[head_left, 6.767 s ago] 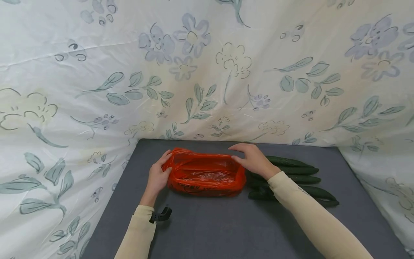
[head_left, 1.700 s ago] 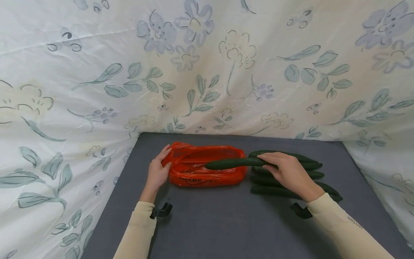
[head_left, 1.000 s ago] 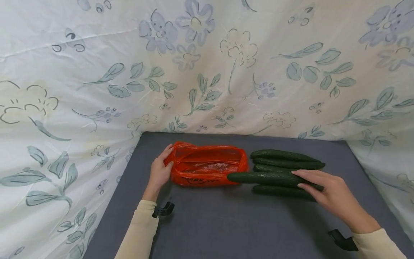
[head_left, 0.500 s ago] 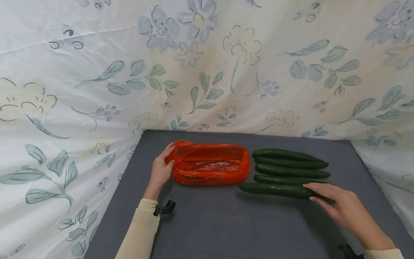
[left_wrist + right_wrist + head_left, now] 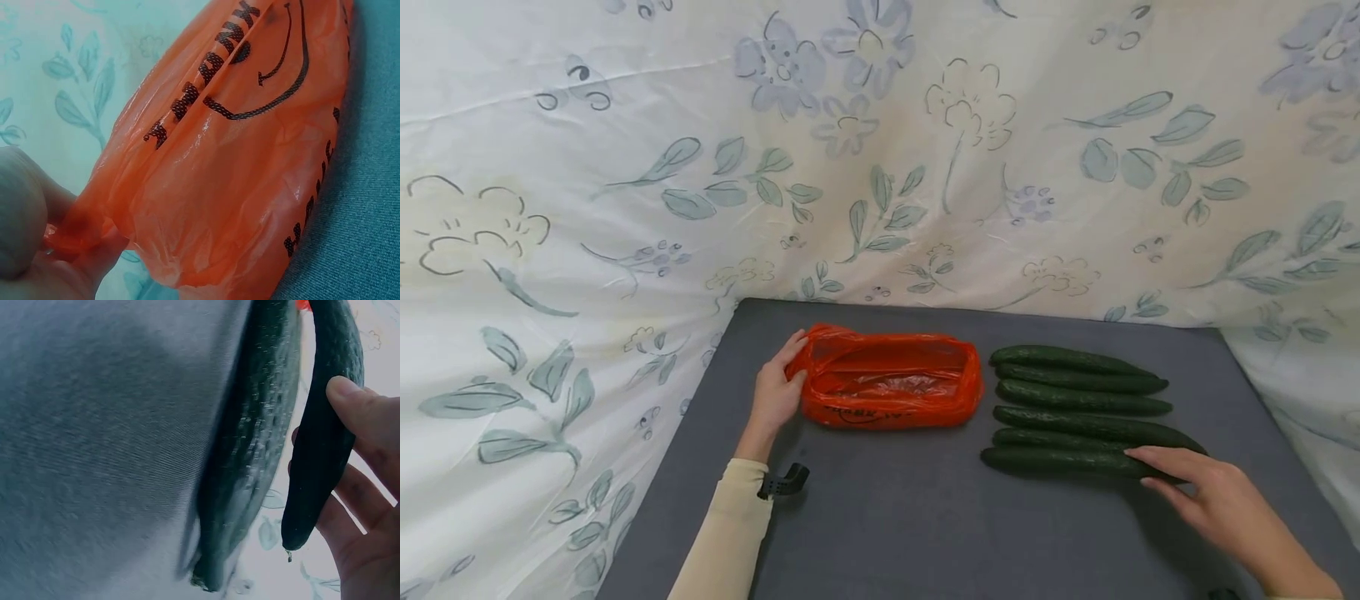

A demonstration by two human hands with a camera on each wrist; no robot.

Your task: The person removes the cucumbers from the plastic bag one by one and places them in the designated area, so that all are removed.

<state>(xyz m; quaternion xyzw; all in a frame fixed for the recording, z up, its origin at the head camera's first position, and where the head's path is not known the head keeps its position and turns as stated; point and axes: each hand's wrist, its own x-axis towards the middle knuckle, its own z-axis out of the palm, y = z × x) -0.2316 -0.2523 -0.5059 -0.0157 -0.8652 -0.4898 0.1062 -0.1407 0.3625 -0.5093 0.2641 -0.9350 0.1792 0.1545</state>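
On the dark table a red plastic bag [image 5: 891,417] lies with its mouth held wide, printed in black. My left hand [image 5: 777,392] pinches the bag's left edge; in the left wrist view thumb and fingers close on the thin plastic [image 5: 187,206]. My right hand [image 5: 1225,504] holds the right end of a cucumber [image 5: 1052,461], thumb on the near side, at the front of a row of cucumbers [image 5: 1082,400]. In the right wrist view this cucumber [image 5: 322,444] sits between thumb and fingers, with another cucumber [image 5: 250,437] lying on the cloth beside it.
A dark grey cloth covers the table [image 5: 925,517]. Floral fabric [image 5: 880,167] hangs behind and along both sides, close to the table's edges. The row of cucumbers starts just right of the bag.
Earlier my right hand was at the bag's right rim, then held a cucumber over its mouth. It has since carried the cucumber right and nearer, down to the row's front. My left hand stayed.
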